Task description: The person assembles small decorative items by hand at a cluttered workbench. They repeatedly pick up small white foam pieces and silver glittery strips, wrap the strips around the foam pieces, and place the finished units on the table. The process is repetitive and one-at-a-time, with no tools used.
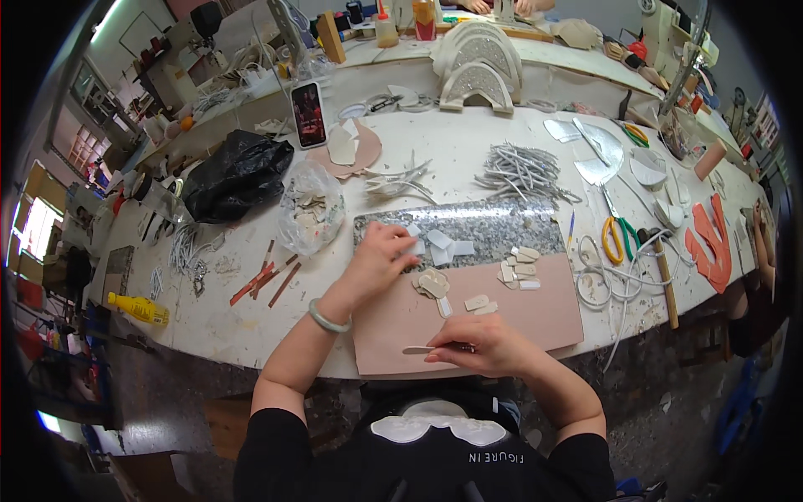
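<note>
My left hand (383, 258), a bangle on its wrist, reaches over the speckled stone slab (502, 219). Its fingers close around the edge of a small white piece (415, 241), beside other thin white pieces (443, 246). Lower down, over the pinkish board (385, 326), my right hand (481, 345) is closed on a thin, flat, pale strip with a rounded end (416, 350); the rest of it hides in the fingers. Between the hands lie cream oval tabs in a cluster (432, 283), a pair (480, 304) and another group (520, 268).
A clear plastic bag of scraps (311, 207), black bag (238, 176) and propped phone (308, 115) stand left. Grey cord pieces (523, 170) lie behind the slab. Rightward are scissors (615, 234), a hammer (667, 284) and loose white cord (595, 280). Glittery arched pieces (478, 71) stand behind.
</note>
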`<control>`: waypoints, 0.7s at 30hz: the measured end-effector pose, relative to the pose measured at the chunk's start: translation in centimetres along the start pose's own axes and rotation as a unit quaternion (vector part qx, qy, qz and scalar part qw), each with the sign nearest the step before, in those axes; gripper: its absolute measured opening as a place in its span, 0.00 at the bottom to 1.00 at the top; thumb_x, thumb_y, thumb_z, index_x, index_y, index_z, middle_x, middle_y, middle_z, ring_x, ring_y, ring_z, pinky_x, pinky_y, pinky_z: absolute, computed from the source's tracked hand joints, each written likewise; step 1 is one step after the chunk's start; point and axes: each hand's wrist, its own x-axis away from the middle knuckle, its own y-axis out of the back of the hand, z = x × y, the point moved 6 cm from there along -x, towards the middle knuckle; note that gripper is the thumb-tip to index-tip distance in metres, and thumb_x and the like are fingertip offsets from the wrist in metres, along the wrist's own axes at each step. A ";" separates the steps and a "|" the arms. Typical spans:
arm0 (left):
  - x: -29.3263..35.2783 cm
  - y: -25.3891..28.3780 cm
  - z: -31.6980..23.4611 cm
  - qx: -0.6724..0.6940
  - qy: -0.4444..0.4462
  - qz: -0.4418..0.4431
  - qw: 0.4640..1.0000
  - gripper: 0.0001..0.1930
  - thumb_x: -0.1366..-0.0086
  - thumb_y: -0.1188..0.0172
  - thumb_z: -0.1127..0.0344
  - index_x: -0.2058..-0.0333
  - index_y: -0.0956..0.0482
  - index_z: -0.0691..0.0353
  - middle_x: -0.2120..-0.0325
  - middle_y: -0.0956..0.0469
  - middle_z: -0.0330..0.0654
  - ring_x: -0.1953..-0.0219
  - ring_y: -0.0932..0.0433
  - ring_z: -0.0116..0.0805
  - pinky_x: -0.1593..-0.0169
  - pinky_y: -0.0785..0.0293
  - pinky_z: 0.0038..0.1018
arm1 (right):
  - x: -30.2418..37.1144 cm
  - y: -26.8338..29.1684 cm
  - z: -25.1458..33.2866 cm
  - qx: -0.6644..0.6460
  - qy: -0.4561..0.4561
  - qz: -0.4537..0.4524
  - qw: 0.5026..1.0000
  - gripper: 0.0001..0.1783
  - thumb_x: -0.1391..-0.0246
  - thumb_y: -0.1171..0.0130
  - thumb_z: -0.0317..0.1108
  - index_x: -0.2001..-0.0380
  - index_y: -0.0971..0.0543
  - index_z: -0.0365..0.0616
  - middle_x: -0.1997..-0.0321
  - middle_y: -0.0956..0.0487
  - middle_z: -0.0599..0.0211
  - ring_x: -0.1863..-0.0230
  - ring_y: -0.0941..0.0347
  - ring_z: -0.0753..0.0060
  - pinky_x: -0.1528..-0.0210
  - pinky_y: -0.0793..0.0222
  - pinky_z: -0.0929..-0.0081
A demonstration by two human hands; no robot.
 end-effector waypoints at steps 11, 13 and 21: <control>1.1 1.3 -0.8 0.026 0.009 -0.129 0.991 0.10 0.40 0.38 0.70 0.60 0.19 0.65 0.59 0.23 0.45 0.58 0.24 0.37 0.55 0.27 0.27 | 0.6 0.3 -1.6 -0.056 -0.064 -0.021 0.996 0.10 0.48 0.37 0.29 0.61 0.19 0.41 0.72 0.22 0.66 0.73 0.24 0.68 0.70 0.29 0.73; 2.0 1.2 -0.2 0.250 0.147 -0.108 0.951 0.09 0.38 0.40 0.71 0.60 0.21 0.67 0.55 0.24 0.47 0.60 0.21 0.33 0.58 0.23 0.24 | 0.5 0.6 -1.4 -0.025 -0.038 -0.031 0.999 0.10 0.47 0.38 0.28 0.59 0.19 0.42 0.70 0.23 0.66 0.72 0.24 0.69 0.70 0.29 0.73; 5.7 -0.5 -3.0 0.624 0.405 0.069 0.665 0.12 0.37 0.40 0.71 0.55 0.25 0.69 0.60 0.21 0.47 0.59 0.18 0.36 0.61 0.18 0.21 | 0.8 1.9 -1.1 0.043 0.040 -0.053 0.997 0.18 0.47 0.40 0.24 0.53 0.20 0.52 0.66 0.24 0.66 0.68 0.27 0.69 0.67 0.30 0.74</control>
